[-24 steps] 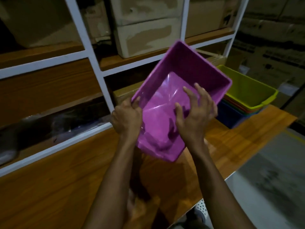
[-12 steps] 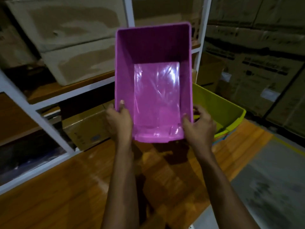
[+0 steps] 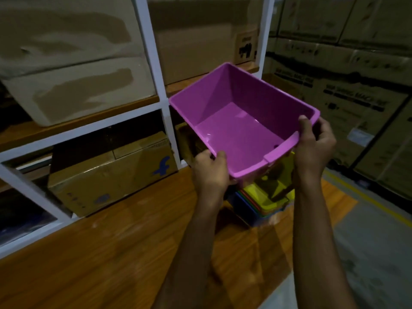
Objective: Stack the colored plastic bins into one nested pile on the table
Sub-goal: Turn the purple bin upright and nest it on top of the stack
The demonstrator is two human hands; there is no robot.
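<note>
I hold an empty purple bin (image 3: 240,121) in the air with both hands, its opening facing up and towards me. My left hand (image 3: 210,172) grips its near left corner. My right hand (image 3: 314,148) grips its right rim. Directly below the bin, on the wooden table (image 3: 111,253), stands a nested pile of bins (image 3: 263,201) with a yellow-green one on top and a blue one at the bottom. The purple bin and my arms hide most of the pile.
A white shelf rack (image 3: 160,90) with cardboard boxes stands along the table's far side. A brown box with a blue logo (image 3: 111,172) sits on the table to the left of the pile. Stacked cartons (image 3: 345,85) fill the right. The grey floor (image 3: 367,253) lies beyond the table's right edge.
The purple bin has swung from tilted upright to nearly level and moved right, over the pile. My right hand shifted to its right rim. The view turned right.
</note>
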